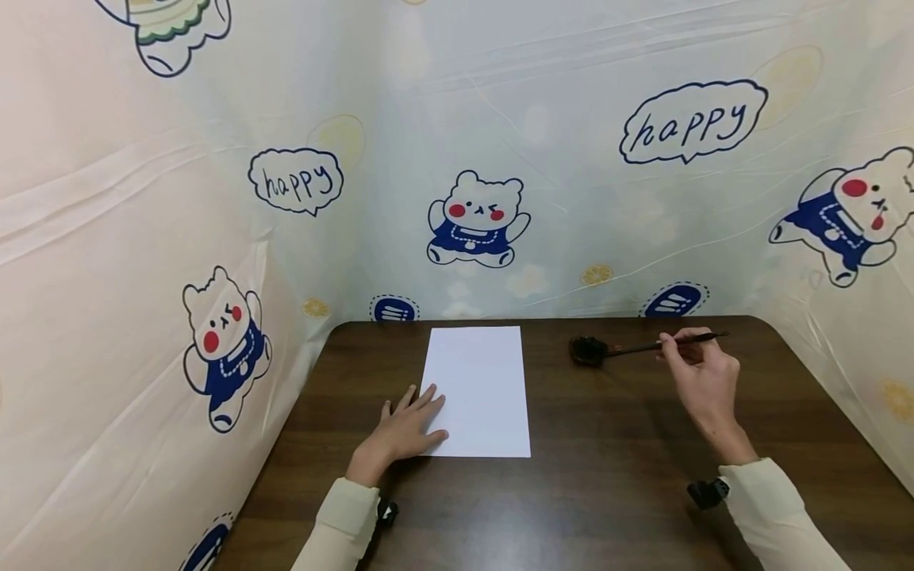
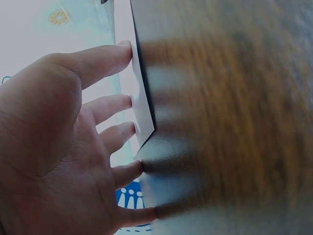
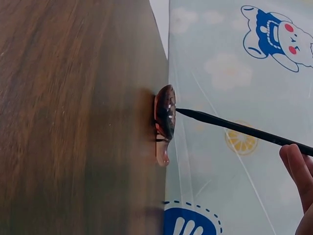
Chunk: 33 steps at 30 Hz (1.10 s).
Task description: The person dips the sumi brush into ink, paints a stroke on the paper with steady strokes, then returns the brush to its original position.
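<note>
- Head view: the right hand (image 1: 703, 385) pinches the brush (image 1: 635, 350) between thumb and fingers; its dark tip reaches leftward to the dish (image 1: 589, 352), though whether they touch is unclear.
- Brush: probably light, with a stiff, slim shaft and a softer, perhaps wet tip; best pinched on the shaft, well clear of the tip.
- Dish: looks smooth and glassy, so likely slippery and breakable; its stubby handle seems the cleaner hold. It sits on the worktop (image 1: 500, 515), left of the right hand.
- Paper (image 1: 481, 396): likely very light, easily slid or creased; suited to flat pressure near an edge.
- Left hand (image 1: 401, 432): fingers spread, resting across the paper's left edge; the sheet extends rightward from it, between the hands, which are well apart.
</note>
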### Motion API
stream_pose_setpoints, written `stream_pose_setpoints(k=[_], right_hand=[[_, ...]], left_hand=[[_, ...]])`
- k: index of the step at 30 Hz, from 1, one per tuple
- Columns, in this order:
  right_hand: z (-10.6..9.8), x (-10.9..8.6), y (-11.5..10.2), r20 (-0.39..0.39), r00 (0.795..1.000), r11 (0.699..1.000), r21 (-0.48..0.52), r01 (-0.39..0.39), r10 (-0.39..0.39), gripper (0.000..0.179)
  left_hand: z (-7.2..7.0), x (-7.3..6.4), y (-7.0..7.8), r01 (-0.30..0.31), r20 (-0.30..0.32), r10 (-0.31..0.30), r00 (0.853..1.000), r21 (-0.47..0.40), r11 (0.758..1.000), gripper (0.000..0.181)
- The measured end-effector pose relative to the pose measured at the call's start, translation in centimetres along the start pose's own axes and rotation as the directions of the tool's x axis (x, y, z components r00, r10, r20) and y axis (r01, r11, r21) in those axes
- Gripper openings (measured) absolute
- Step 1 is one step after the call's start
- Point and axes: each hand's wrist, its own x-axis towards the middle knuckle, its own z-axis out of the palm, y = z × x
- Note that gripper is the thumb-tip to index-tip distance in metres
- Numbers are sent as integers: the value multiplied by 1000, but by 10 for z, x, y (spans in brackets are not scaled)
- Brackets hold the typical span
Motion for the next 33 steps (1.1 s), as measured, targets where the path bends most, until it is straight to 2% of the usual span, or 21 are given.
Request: stream_pose_setpoints(k=[12, 22, 33], right_hand=[[12, -6, 2, 17, 998, 998, -19, -60, 60, 16], [8, -11, 3, 37, 998, 998, -23, -57, 58, 14], [4, -11, 1, 40, 995, 995, -23, -95, 96, 14]], left_hand=[[1, -1, 1, 7, -5, -7, 1000, -7, 1000, 72], [2, 0, -1, 4, 0, -4, 1000, -9, 1000, 71], [2, 1, -2, 13, 3, -13, 1000, 3, 1000, 71]])
